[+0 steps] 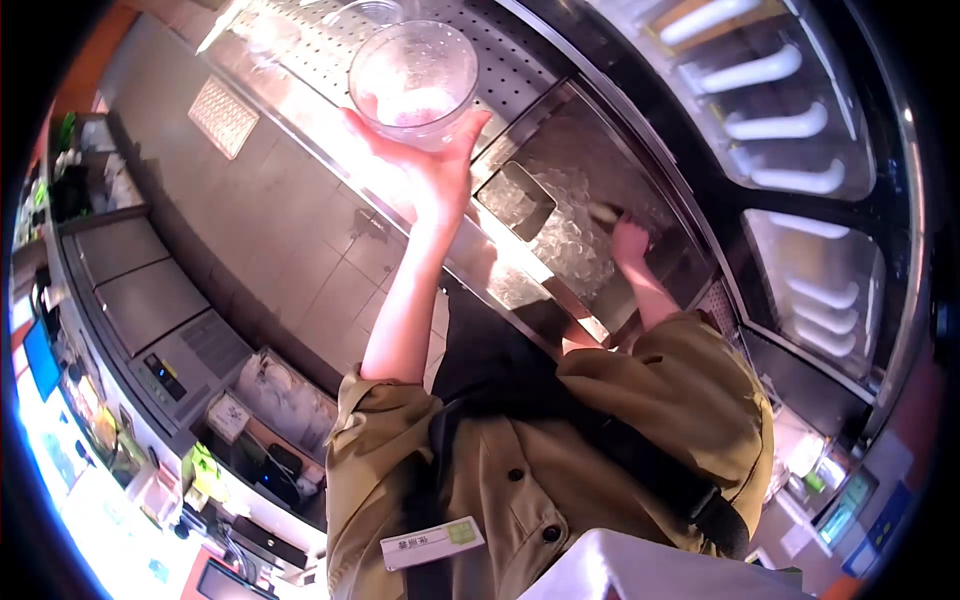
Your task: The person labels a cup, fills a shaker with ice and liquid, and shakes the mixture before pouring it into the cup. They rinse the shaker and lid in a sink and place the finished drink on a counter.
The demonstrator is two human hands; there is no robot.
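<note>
My left hand (432, 172) holds up a clear plastic cup (413, 78) from below, with some ice or pale liquid in its bottom. The cup hangs over a perforated steel counter (500, 70). My right hand (630, 243) reaches down into a steel ice bin (640, 170) full of ice cubes (565, 232). Its fingers are closed around a pale handle (604, 212), apparently of an ice scoop. A metal scoop-like shape (515, 200) lies in the ice to the left of that hand. My olive shirt with a name tag (432, 543) fills the lower part of the view.
A tiled floor (300, 260) runs along the counter. Steel under-counter units (150, 300) and shelves with supplies (270, 410) stand at the left. Dark trays with white tubes (780, 125) sit at the right. A white box (640, 570) is at the bottom edge.
</note>
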